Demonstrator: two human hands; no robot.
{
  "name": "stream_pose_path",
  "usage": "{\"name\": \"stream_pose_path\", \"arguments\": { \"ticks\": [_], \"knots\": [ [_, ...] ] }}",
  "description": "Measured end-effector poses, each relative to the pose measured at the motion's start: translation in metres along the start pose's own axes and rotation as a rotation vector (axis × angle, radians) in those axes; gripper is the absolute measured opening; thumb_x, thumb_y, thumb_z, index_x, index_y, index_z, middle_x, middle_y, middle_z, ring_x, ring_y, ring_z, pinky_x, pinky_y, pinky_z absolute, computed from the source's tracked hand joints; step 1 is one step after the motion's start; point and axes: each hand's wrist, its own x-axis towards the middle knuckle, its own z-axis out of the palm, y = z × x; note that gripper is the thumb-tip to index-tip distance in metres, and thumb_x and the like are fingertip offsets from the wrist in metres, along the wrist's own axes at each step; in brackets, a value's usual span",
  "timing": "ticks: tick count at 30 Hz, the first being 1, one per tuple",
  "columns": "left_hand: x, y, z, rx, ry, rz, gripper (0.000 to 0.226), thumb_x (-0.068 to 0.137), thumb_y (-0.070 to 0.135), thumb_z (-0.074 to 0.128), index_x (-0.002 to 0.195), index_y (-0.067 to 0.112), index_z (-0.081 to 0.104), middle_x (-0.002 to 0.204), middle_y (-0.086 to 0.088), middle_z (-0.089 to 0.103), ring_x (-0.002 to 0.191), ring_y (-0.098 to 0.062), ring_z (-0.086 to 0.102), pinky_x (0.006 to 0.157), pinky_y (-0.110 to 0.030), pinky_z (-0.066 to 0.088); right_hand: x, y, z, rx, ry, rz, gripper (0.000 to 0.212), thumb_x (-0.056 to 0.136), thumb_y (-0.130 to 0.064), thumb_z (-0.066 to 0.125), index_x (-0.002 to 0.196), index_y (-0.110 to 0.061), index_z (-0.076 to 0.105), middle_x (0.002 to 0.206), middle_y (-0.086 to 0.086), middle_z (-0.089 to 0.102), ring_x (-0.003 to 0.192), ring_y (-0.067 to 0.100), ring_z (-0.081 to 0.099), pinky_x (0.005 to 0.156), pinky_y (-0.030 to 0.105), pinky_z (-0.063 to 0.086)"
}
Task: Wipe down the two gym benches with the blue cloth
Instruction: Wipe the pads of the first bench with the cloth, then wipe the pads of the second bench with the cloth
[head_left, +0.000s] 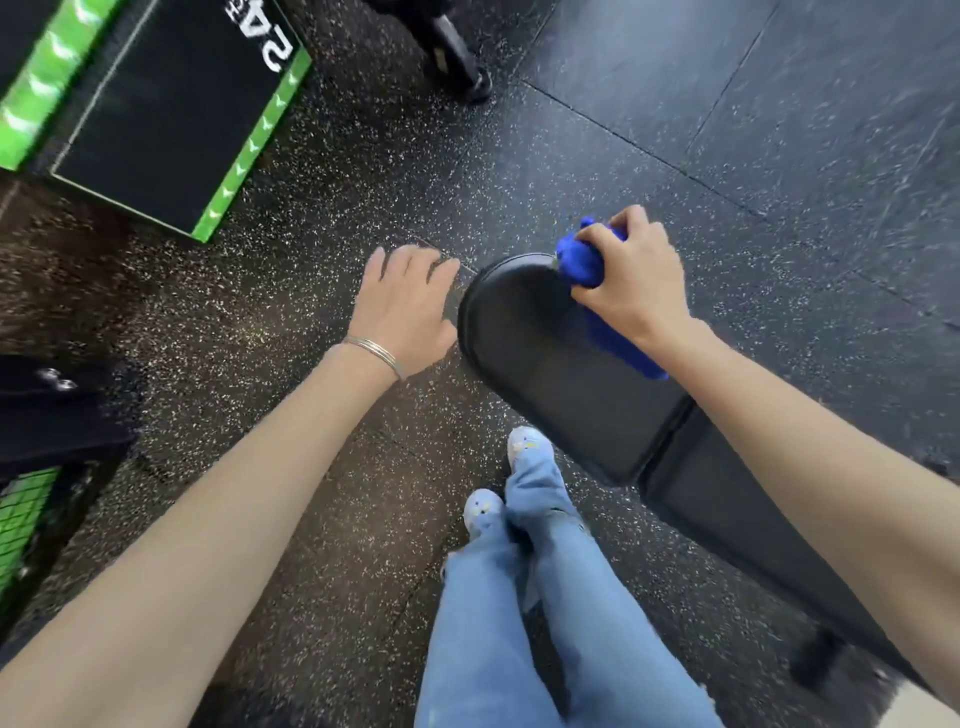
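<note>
Looking down from the head camera, a person stands on a dark floor (311, 218) with tiny white specks. A black bench (540, 374) runs from the middle down to the right. Its round end points away from the person. It has two pads, with a thin gap between them.

The right hand (631, 280) is at the round end, on the far side of the pad. Its fingers are curled tight around a blue cloth (582, 262). The cloth is bunched up in the fist and sits on the pad. A long bit of it trails back under the wrist, along the edge of the bench.

The left hand (405, 301) holds nothing. Its fingers are straight and a little spread, palm down, over the floor. It is just beside the round end of the bench. I cannot tell if the thumb touches the pad. A thin silver bracelet (375, 353) is on that wrist.

The person wears light blue jeans (550, 597) and pale shoes (527, 446). The feet are on the floor near the left side of the bench.

A black box (156, 114) with bright green edges and white letters sits at the top left, well apart from the bench.
</note>
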Motion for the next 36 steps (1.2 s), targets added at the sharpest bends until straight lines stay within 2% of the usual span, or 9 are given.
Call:
{"name": "stream_pose_path", "arguments": {
  "ticks": [6,13,18,28,36],
  "knots": [
    [-0.008,-0.011,-0.093,-0.004,0.129,0.000,0.054,0.088,0.038,0.049,0.138,0.018,0.042,0.139,-0.006,0.046,0.133,-0.026,0.036,0.115,-0.050,0.019,-0.010,-0.045,-0.081,-0.082,0.009,-0.174,0.045,0.078,-0.043,0.068,0.117,-0.021,0.059,0.119,0.010,0.049,0.098,0.034,0.049,0.081,0.044,0.048],
    [-0.023,-0.043,-0.167,-0.001,0.231,0.002,0.053,0.089,0.043,0.048,0.136,0.020,0.045,0.137,-0.004,0.047,0.131,-0.024,0.036,0.113,-0.048,0.020,0.003,-0.113,-0.154,-0.165,-0.004,-0.215,0.046,0.079,-0.048,0.066,0.117,-0.023,0.057,0.120,0.007,0.047,0.101,0.030,0.048,0.079,0.039,0.044],
    [-0.033,-0.080,-0.198,-0.025,0.283,0.017,0.054,0.088,0.047,0.048,0.136,0.023,0.045,0.136,-0.001,0.048,0.132,-0.024,0.035,0.112,-0.045,0.022,0.010,-0.167,-0.187,-0.208,0.001,-0.171,0.042,0.080,-0.038,0.066,0.119,-0.025,0.055,0.121,0.006,0.045,0.104,0.030,0.047,0.081,0.038,0.043],
    [-0.043,-0.200,-0.241,0.047,0.294,0.153,0.055,0.090,0.050,0.046,0.139,0.024,0.043,0.141,0.000,0.045,0.136,-0.023,0.031,0.113,-0.042,0.022,0.029,-0.281,-0.203,-0.206,0.129,0.005,0.041,0.080,-0.033,0.065,0.118,-0.025,0.054,0.121,0.005,0.045,0.104,0.029,0.047,0.079,0.036,0.038],
    [-0.021,-0.242,-0.272,0.028,0.325,0.252,0.056,0.090,0.049,0.046,0.139,0.022,0.042,0.140,-0.001,0.046,0.136,-0.024,0.031,0.114,-0.041,0.022,0.040,-0.316,-0.220,-0.214,0.139,0.106,0.045,0.079,-0.037,0.066,0.121,-0.027,0.053,0.123,0.004,0.045,0.105,0.028,0.047,0.080,0.036,0.040]
  ]
}}
